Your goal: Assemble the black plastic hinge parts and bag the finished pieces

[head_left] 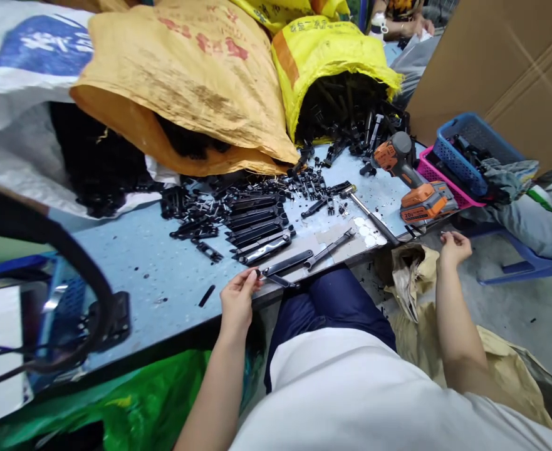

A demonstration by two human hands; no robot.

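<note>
My left hand (239, 294) is closed in a pinch on the end of a black hinged metal arm (287, 263), which lies near the table's front edge. A second hinged arm (329, 248) lies just to its right. Out past the table edge on the right is my right hand (454, 249), its thumb and fingers pressed together; whatever is in them is too small to make out. Several similar black arms (257, 225) lie in a row beyond my left hand. A hammer (372, 216) rests on the table between my hands.
An orange and black cordless drill (416, 181) stands at the right, before blue (480, 141) and pink (428, 166) baskets. Open orange (186, 81) and yellow (332, 53) sacks of black parts line the back. Small screws and clips (304, 185) lie scattered. Another person's hands (419, 26) show far right.
</note>
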